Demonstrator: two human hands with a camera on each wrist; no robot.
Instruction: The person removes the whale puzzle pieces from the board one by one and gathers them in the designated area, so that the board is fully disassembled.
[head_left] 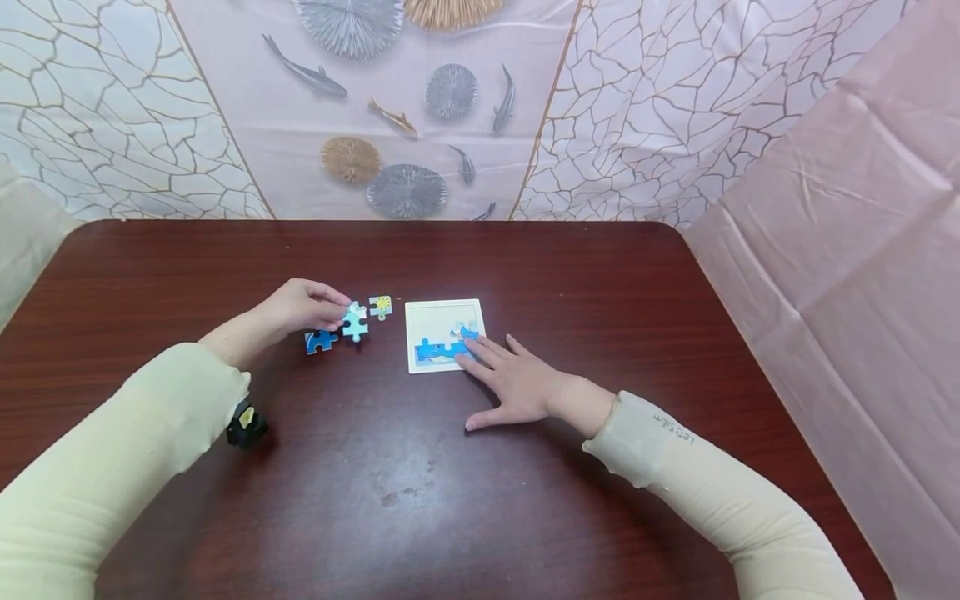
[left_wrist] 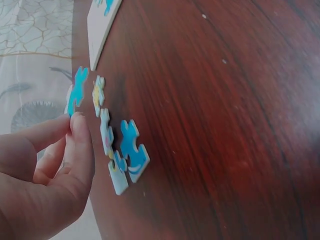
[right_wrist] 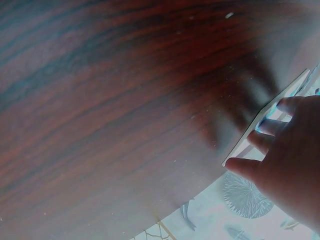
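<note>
My left hand [head_left: 303,307] pinches a light-blue jigsaw puzzle piece [left_wrist: 78,90] between thumb and fingers, raised above the table. Below it lie loose pieces: a dark-blue piece [left_wrist: 132,150] and one with a yellow sun-like print [head_left: 381,306]. To the right is a square white puzzle frame [head_left: 433,312], with joined blue pieces [head_left: 437,350] along its near side. My right hand [head_left: 517,385] lies spread with fingers straight, its fingertips on the frame's near right corner and the pieces there. Those fingers partly hide that corner.
The dark red wooden table [head_left: 465,517] extends around the puzzle. A small black object [head_left: 246,425] sits at the left sleeve's cuff. Patterned cloth [head_left: 420,108] hangs behind the far table edge, and plain pink cloth [head_left: 855,250] hangs at the right.
</note>
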